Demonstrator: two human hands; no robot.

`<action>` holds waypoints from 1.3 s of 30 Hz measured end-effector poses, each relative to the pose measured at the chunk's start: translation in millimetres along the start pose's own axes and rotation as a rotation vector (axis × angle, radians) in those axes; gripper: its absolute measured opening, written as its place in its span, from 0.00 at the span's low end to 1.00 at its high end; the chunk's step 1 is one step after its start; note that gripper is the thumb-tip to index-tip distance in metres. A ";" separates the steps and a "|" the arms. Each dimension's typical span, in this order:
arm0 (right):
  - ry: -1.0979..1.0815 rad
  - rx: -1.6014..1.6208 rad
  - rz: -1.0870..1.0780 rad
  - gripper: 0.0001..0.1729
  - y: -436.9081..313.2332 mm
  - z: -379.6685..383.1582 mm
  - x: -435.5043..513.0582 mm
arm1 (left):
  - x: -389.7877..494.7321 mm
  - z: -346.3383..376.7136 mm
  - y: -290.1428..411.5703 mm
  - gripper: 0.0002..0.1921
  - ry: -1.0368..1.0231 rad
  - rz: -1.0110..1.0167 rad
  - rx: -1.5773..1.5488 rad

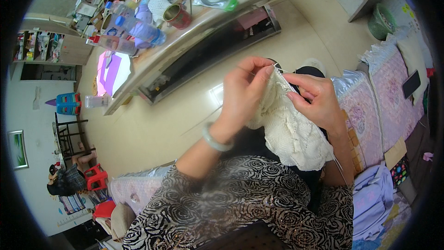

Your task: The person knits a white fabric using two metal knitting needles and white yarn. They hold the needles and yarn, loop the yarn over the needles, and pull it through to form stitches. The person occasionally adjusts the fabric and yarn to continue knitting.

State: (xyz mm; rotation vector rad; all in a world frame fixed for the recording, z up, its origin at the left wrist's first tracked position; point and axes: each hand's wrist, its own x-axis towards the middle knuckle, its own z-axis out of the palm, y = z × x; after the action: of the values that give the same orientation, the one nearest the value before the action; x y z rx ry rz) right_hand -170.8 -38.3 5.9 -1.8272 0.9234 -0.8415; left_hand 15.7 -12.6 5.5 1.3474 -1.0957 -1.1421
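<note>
A cream knitted piece hangs over my lap in soft folds, with a textured pattern. Its top edge sits on a thin knitting needle. My left hand pinches the upper corner of the knitting between thumb and forefinger, close to a needle tip. A pale bangle circles that wrist. On the other side, my right hand grips the needle along the row of stitches, forefinger and thumb towards the tip. More thin needles stick out from the knitting's lower right corner. Fingers partly hide the stitches.
A long table ahead bears plastic bottles, a red metal mug and purple sheets. Quilted seat covers lie to the right, with a phone and lilac cloth. Far left, a person is near a red stool.
</note>
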 end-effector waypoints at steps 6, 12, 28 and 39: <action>-0.054 0.002 -0.135 0.22 2.1 -1.3 3.7 | 7.0 -20.5 4.2 0.06 -0.152 -0.244 -0.195; 0.033 0.004 -0.157 0.16 8.0 -2.9 6.2 | 7.7 -20.8 6.9 0.08 -0.276 -0.118 -0.027; -0.008 -0.023 -0.123 0.15 4.4 -0.4 -0.3 | 4.3 -15.8 -0.2 0.05 -0.119 -0.185 -0.241; -0.021 0.263 -0.059 0.17 21.3 -2.7 32.1 | -10.6 5.1 -3.3 0.06 -0.094 -0.016 -0.082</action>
State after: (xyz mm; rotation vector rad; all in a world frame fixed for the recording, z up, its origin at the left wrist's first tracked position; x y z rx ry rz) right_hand -162.6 -73.6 -7.2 -1.6378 0.7118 -0.9321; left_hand 9.3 -2.5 2.8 1.2516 -1.0948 -1.2600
